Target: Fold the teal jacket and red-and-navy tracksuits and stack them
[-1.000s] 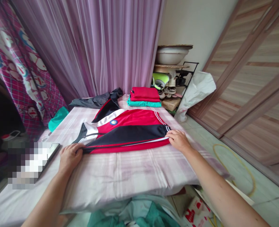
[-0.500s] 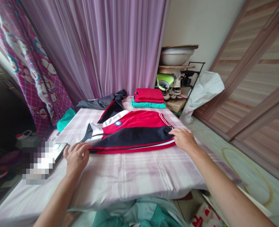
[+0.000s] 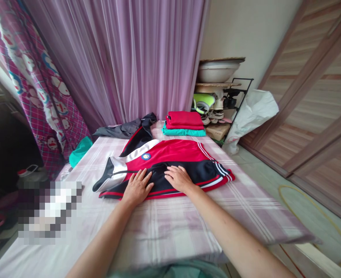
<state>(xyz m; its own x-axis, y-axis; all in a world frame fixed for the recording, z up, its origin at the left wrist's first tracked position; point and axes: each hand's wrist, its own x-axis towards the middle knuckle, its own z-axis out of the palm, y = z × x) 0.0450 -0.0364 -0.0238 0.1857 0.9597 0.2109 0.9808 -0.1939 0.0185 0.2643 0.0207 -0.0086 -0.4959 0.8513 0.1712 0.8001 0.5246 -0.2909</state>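
Observation:
A red, black and white zip jacket [image 3: 176,150] with a round blue badge lies on the checked tablecloth [image 3: 164,227], its collar pointing left. The near sleeve is laid across its body, and its striped cuff reaches to the right. My left hand [image 3: 137,188] rests flat on the near sleeve by the collar, fingers spread. Flat on the black part of the same sleeve, farther right, is my right hand [image 3: 179,179], with its fingers stretched out. The jacket's far sleeve [image 3: 137,139] extends away toward the curtain.
Behind the jacket sit folded red clothes [image 3: 184,120] on a folded turquoise garment [image 3: 184,132]. A dark grey garment [image 3: 120,130] lies at the back left. A pixelated object [image 3: 56,208] is on the left. Beyond the table stand a shoe rack [image 3: 240,112] and a white bag [image 3: 253,116].
Both hands have moved inward along the jacket, the left going right from the collar end and the right going left from the cuff. The right hand has let go of the cuff.

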